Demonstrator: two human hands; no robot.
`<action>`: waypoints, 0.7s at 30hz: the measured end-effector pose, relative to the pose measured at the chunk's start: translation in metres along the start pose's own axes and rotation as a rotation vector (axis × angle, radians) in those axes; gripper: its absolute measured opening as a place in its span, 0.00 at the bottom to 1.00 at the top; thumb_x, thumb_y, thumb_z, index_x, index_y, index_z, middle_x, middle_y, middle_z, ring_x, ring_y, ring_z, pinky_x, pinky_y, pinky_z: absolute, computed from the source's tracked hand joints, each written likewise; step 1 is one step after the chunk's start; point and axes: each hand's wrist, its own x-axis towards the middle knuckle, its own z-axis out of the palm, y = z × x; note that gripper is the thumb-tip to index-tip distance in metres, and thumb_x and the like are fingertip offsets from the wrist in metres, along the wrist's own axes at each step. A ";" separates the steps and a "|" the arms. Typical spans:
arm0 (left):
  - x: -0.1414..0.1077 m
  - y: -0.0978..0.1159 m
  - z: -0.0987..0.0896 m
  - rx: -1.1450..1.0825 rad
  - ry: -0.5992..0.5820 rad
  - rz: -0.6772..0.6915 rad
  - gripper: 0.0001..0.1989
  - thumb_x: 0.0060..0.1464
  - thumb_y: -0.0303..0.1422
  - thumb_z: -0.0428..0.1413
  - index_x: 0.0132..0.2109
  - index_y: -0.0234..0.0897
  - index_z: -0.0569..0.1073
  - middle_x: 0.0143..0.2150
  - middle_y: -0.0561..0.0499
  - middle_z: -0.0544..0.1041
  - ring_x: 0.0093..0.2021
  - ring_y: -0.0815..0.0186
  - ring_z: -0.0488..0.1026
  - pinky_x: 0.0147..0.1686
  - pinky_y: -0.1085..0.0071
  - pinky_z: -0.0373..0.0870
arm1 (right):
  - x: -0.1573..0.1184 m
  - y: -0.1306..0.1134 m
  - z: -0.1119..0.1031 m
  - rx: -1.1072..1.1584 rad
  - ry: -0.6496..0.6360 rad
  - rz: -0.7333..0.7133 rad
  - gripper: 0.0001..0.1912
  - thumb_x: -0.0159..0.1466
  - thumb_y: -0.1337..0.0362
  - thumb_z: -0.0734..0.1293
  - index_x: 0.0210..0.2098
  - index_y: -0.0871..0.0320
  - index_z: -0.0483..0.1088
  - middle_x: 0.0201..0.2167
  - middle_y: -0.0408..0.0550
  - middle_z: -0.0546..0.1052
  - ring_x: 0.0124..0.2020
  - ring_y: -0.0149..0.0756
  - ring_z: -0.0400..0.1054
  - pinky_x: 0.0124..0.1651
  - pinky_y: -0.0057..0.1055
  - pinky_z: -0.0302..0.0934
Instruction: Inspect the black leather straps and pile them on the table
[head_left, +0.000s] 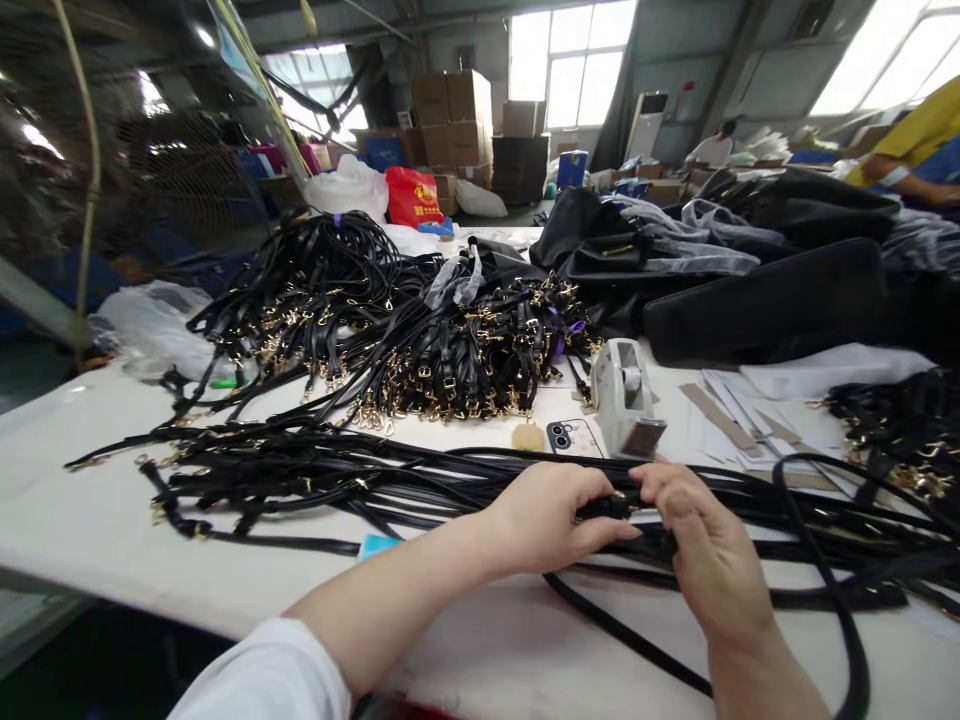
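Both hands meet over a long row of black straps (442, 470) laid across the table. My left hand (555, 515) is closed, thumb and fingers pinching a black strap end (600, 508) with a small metal fitting. Close by on the right, my right hand (701, 530) is curled round part of a black strap; its fingers partly hide what they grip. A loose length of strap (630, 635) runs below the hands, and another strap loop (825, 590) arches at the right. Exactly how the held pieces join is hidden.
A tape dispenser (626, 395) and a phone (574, 437) stand just beyond the hands. Behind lie heaped straps with gold buckles (450, 360), black bags (765, 310) and paper strips (739, 415). A person in yellow (919, 140) is at far right; cartons (454, 125) are stacked behind.
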 end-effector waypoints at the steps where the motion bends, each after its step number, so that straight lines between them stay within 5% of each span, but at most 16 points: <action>1: 0.000 0.000 0.002 0.047 -0.015 0.049 0.16 0.60 0.45 0.57 0.36 0.34 0.74 0.30 0.51 0.77 0.30 0.67 0.73 0.29 0.74 0.63 | 0.001 0.002 0.000 -0.065 0.010 -0.004 0.18 0.69 0.52 0.64 0.27 0.54 0.69 0.34 0.47 0.73 0.45 0.44 0.68 0.66 0.43 0.46; 11: -0.004 0.007 0.025 0.328 -0.050 0.100 0.20 0.65 0.48 0.49 0.40 0.33 0.70 0.35 0.47 0.78 0.35 0.61 0.77 0.33 0.69 0.71 | 0.000 0.005 0.012 -0.250 0.027 0.013 0.18 0.66 0.51 0.66 0.23 0.52 0.70 0.31 0.45 0.77 0.39 0.42 0.69 0.66 0.46 0.46; 16: -0.001 0.003 0.017 0.275 -0.009 0.089 0.19 0.63 0.48 0.52 0.41 0.33 0.72 0.34 0.48 0.79 0.35 0.61 0.77 0.33 0.70 0.69 | -0.003 0.005 0.008 -0.061 -0.055 0.144 0.18 0.68 0.48 0.63 0.31 0.52 0.75 0.39 0.48 0.78 0.47 0.45 0.70 0.63 0.44 0.53; 21: 0.002 -0.007 -0.006 -0.002 0.023 0.111 0.17 0.61 0.45 0.56 0.37 0.34 0.75 0.29 0.52 0.76 0.28 0.69 0.71 0.28 0.75 0.62 | -0.005 0.004 -0.005 0.246 0.066 0.255 0.12 0.67 0.52 0.66 0.36 0.53 0.75 0.47 0.50 0.75 0.51 0.45 0.67 0.55 0.36 0.62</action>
